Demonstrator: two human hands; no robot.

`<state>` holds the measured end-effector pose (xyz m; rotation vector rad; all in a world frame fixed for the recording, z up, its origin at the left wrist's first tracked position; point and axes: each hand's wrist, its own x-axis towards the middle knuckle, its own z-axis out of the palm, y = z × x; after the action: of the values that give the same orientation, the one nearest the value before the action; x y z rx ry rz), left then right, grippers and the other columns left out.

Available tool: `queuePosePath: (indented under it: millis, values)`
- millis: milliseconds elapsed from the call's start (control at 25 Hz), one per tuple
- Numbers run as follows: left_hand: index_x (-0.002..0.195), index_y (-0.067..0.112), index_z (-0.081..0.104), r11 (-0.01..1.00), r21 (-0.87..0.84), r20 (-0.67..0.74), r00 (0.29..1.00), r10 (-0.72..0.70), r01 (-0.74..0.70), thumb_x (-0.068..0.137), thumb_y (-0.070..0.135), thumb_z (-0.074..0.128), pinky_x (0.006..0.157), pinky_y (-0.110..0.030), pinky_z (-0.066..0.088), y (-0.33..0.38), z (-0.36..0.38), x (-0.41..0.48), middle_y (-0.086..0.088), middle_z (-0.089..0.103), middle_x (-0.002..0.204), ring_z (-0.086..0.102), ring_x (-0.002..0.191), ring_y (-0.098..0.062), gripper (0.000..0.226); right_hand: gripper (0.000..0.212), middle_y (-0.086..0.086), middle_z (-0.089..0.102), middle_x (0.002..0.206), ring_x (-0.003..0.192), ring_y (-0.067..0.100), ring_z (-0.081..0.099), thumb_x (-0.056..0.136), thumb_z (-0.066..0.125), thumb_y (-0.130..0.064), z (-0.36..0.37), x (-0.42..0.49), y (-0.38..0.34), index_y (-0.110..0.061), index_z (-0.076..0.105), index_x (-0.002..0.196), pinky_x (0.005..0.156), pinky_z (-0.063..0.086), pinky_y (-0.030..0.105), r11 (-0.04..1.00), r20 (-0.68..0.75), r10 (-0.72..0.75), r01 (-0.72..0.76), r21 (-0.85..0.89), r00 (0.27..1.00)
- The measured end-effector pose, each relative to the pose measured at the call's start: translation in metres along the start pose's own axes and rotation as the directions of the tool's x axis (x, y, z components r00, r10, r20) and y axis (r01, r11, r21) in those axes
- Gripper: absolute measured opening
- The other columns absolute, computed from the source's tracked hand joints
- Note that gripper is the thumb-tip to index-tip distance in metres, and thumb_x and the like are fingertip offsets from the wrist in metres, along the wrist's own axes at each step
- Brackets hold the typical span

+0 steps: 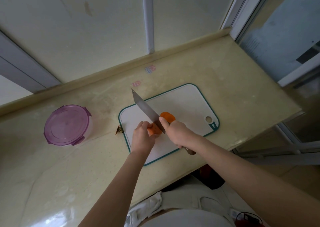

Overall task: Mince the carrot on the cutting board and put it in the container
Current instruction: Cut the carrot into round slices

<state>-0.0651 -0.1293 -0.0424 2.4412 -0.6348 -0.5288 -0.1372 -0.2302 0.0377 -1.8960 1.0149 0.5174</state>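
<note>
Forearms (119, 183) over cutting board (187, 105), cream countertop (242, 88)

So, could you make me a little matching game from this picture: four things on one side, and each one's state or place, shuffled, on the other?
Things: 1 knife; 2 container; 3 carrot; 4 cutting board.
States: A closed, standing beside the board; B held by the left hand; C gripped by the right hand; D white, teal rim.
Pairs: 1-C, 2-A, 3-B, 4-D.
</note>
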Motion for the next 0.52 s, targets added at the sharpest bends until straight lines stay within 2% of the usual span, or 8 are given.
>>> queuePosePath:
  millis: [80,160,320,520]
  values:
    - [0.106,0.011,0.061,1.000,0.009,0.032,0.999,0.010,-0.010,0.080,0.019,0.072,0.076,-0.018,0.038,0.000,-0.002,0.004,-0.003,0.059,0.102,0.049,0.087,-0.012,0.029,0.060,0.010,0.050,0.071,0.059,0.024,0.052,0.096,0.017,-0.062,-0.001,0.001,0.001,-0.013,0.048,0.080,0.057,0.050,0.033,0.999,0.020,0.047,-0.047,-0.009,0.999]
    - [0.105,0.010,0.061,1.000,0.017,0.046,0.999,-0.003,0.002,0.079,0.021,0.073,0.075,-0.019,0.038,0.001,-0.007,0.007,-0.003,0.059,0.102,0.049,0.086,-0.012,0.031,0.057,0.010,0.050,0.075,0.062,0.024,0.056,0.097,0.017,-0.060,-0.001,-0.002,0.005,-0.017,0.055,0.093,0.060,0.051,0.034,0.997,0.049,0.042,-0.038,-0.071,0.998]
    - [0.105,0.010,0.062,1.000,0.006,0.058,0.998,-0.025,0.024,0.078,0.023,0.074,0.073,-0.020,0.037,0.002,-0.011,0.011,-0.002,0.059,0.101,0.048,0.086,-0.011,0.033,0.063,0.003,0.042,0.056,0.046,0.017,0.041,0.094,0.019,-0.065,-0.007,-0.020,0.032,-0.014,0.041,0.064,0.045,0.038,0.024,0.998,0.055,0.041,-0.038,-0.051,0.998]
    - [0.103,0.012,0.061,0.999,0.011,0.091,0.995,-0.037,0.037,0.077,0.023,0.074,0.073,-0.022,0.037,0.001,-0.013,0.013,-0.002,0.059,0.101,0.050,0.087,-0.013,0.031,0.062,0.002,0.038,0.053,0.044,0.017,0.038,0.095,0.023,-0.063,-0.006,-0.027,0.042,-0.014,0.036,0.059,0.042,0.032,0.022,0.999,0.037,0.052,-0.052,-0.012,0.998]
